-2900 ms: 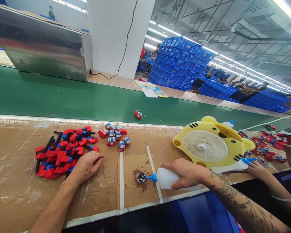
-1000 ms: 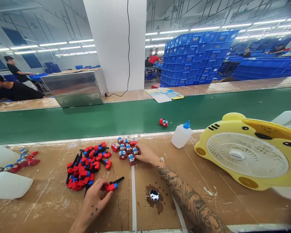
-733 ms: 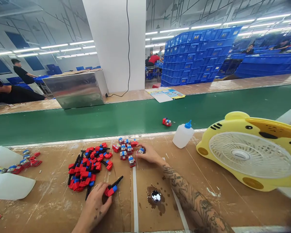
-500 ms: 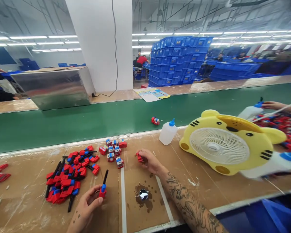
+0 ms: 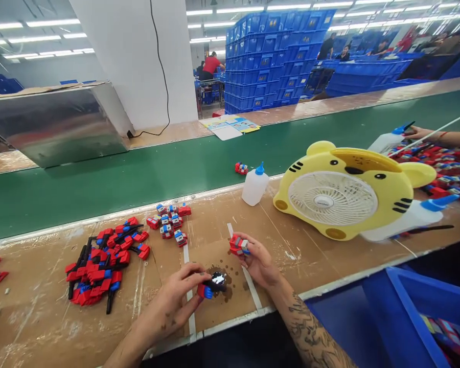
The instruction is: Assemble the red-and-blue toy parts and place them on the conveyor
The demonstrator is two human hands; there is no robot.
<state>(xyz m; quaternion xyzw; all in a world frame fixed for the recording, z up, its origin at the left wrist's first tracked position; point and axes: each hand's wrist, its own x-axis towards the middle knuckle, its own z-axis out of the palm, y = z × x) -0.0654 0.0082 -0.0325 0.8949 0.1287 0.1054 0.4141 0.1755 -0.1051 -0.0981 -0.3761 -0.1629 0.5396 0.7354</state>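
1. The person's left hand (image 5: 172,301) grips a red-and-blue part (image 5: 205,292) between thumb and fingers; its black rod (image 5: 216,285) points right, over the wet patch. The rod's tip partly overlaps the small dark pool (image 5: 218,278) in view, though whether it touches the liquid is hard to tell.
2. The right hand (image 5: 261,261) holds a red, white and blue block (image 5: 238,245) in its fingertips, above the cardboard and beyond the pool.
3. A blue bin (image 5: 417,312) with colored pieces inside sits below the table edge, at lower right.
4. On the cardboard-covered table (image 5: 34,286), a pile of red-and-blue parts (image 5: 99,271) with black rods lies to the left. Just beside it is a cluster of small blocks (image 5: 171,223).
5. Farther back stand a white bottle (image 5: 255,188) with a blue cap and, to its right, a yellow animal-shaped fan (image 5: 329,202).
6. A co-worker's hand (image 5: 417,134) reaches in at right, beside another bottle (image 5: 386,143).
7. Across the green belt (image 5: 157,176), which carries one small block cluster (image 5: 240,167), lie printed sheets (image 5: 230,128); blue crates (image 5: 268,61) are stacked beyond.
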